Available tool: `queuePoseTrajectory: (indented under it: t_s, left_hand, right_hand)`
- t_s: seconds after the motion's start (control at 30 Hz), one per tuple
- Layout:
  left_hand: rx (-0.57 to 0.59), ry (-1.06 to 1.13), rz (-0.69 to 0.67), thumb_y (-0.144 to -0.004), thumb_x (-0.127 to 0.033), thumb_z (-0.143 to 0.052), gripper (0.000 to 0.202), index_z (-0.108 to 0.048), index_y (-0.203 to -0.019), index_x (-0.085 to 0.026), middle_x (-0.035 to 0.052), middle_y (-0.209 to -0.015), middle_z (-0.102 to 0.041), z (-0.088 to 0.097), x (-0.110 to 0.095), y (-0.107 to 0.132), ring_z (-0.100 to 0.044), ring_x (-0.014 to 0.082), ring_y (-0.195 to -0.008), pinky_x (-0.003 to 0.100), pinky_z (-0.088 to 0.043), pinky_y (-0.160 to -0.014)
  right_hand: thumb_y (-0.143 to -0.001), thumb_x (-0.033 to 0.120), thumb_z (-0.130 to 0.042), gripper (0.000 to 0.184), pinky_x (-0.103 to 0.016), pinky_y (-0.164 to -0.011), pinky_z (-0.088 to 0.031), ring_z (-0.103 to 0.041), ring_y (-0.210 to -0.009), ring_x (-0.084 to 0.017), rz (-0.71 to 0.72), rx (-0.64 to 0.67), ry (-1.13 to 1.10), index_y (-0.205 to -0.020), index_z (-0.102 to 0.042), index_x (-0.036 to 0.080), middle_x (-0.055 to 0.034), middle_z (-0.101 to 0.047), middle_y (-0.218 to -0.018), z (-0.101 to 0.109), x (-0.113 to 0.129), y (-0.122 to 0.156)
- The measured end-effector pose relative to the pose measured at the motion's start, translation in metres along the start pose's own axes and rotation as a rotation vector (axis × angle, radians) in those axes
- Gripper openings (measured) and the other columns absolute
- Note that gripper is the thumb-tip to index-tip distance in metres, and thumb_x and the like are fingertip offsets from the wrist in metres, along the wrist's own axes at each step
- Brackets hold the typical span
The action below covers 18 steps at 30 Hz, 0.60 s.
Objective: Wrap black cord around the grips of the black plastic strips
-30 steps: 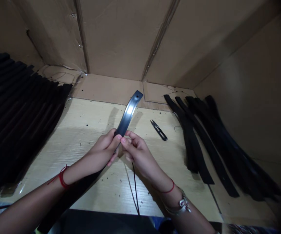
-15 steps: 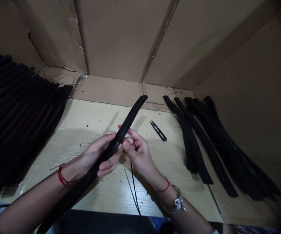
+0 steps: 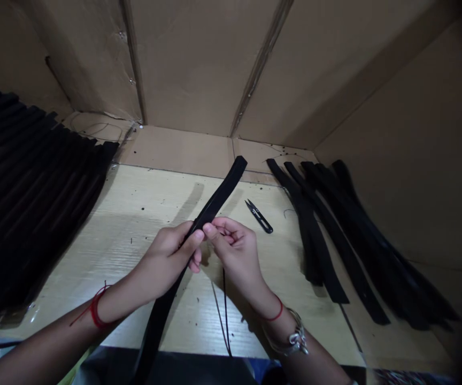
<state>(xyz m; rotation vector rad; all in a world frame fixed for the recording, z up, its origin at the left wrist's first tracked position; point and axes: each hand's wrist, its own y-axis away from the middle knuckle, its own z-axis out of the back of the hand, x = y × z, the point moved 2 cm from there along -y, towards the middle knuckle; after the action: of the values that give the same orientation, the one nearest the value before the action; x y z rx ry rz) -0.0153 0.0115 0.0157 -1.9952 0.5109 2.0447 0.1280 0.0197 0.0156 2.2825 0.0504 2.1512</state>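
Observation:
A long black fabric-like strip (image 3: 225, 187) runs slantwise between my hands, its lower end passing below the table's front edge. My left hand (image 3: 172, 251) is closed round its middle, thumb on top. Against the strip's right edge, my right hand (image 3: 235, 246) pinches with thumb and forefinger; both seem to grip the strip there. A thin black cord (image 3: 225, 310) hangs down from beneath my right hand to the table's front edge. What the curled fingers of the right hand hold is hidden. Small black thread snips (image 3: 259, 216) lie just beyond my right hand.
Many black strips (image 3: 34, 187) lie stacked side by side on the left. Several more (image 3: 335, 230) lie loosely overlapped on the right. Cardboard walls (image 3: 191, 64) enclose the back and right of the pale tabletop (image 3: 135, 192), which carries dark specks and bits of thread.
My left hand has turned over, its thumb now on top of the strip. The strip has rolled to show a broader face, and its lower end has swung right. My right hand shifted slightly right.

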Motion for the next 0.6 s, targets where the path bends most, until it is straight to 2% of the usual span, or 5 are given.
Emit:
queuePoseTrajectory:
  t_s: [0.1, 0.2, 0.37, 0.5, 0.6]
  left_hand:
    - [-0.034, 0.072, -0.017, -0.101, -0.044, -0.046, 0.036, -0.056, -0.089, -0.011, 0.0001, -0.062, -0.058, -0.0014, 0.0024, -0.0021, -0.055, 0.0081, -0.05, 0.017, -0.045, -0.05]
    - [-0.021, 0.2, 0.009, -0.101, -0.043, -0.046, 0.034, -0.054, -0.089, -0.011, -0.0001, -0.059, -0.057, -0.0029, 0.0024, -0.0029, -0.052, 0.0075, -0.045, 0.015, -0.042, -0.045]
    - [0.012, 0.392, -0.007, -0.102, -0.039, -0.046, 0.032, -0.053, -0.087, -0.011, 0.0011, -0.06, -0.059, -0.0041, 0.0, -0.0016, -0.051, 0.0058, -0.043, 0.012, -0.039, -0.042]
    - [0.268, 0.692, 0.006, -0.104, -0.037, -0.042, 0.034, -0.057, -0.089, -0.01, -0.0001, -0.055, -0.055, -0.0065, 0.0006, 0.0016, -0.048, 0.0055, -0.04, 0.011, -0.04, -0.041]
    - [0.495, 0.93, 0.098, -0.105, -0.038, -0.036, 0.039, -0.058, -0.087, -0.011, -0.0032, -0.045, -0.045, -0.0094, 0.0054, 0.0041, -0.039, 0.0049, -0.034, 0.012, -0.041, -0.04]
  right_hand:
    - [-0.078, 0.041, -0.073, 0.029, -0.021, -0.041, -0.029, -0.039, -0.043, -0.006, -0.004, 0.019, -0.012, -0.074, -0.063, 0.014, -0.0007, -0.06, -0.062, -0.0014, 0.0001, 0.0015]
    - [-0.079, 0.039, -0.073, 0.025, -0.022, -0.042, -0.034, -0.045, -0.045, -0.007, -0.009, 0.01, -0.072, -0.079, -0.065, 0.015, -0.0022, -0.064, -0.069, -0.0038, -0.0019, 0.0041]
    - [-0.079, 0.039, -0.074, 0.023, -0.021, -0.038, -0.026, -0.037, -0.043, -0.006, -0.005, 0.026, -0.217, -0.086, -0.067, 0.017, 0.0004, -0.061, -0.067, -0.0038, -0.0068, 0.0046]
    - [-0.08, 0.038, -0.074, 0.023, -0.02, -0.039, -0.011, -0.019, -0.041, -0.003, -0.1, 0.293, -0.375, -0.091, -0.07, 0.018, 0.0055, -0.048, -0.056, -0.0008, -0.0062, 0.0015]
    - [-0.078, 0.039, -0.076, 0.03, -0.02, -0.039, -0.009, -0.015, -0.041, -0.003, -0.138, 0.415, -0.424, -0.101, -0.072, 0.019, 0.0084, -0.037, -0.051, 0.0013, -0.0041, 0.001]
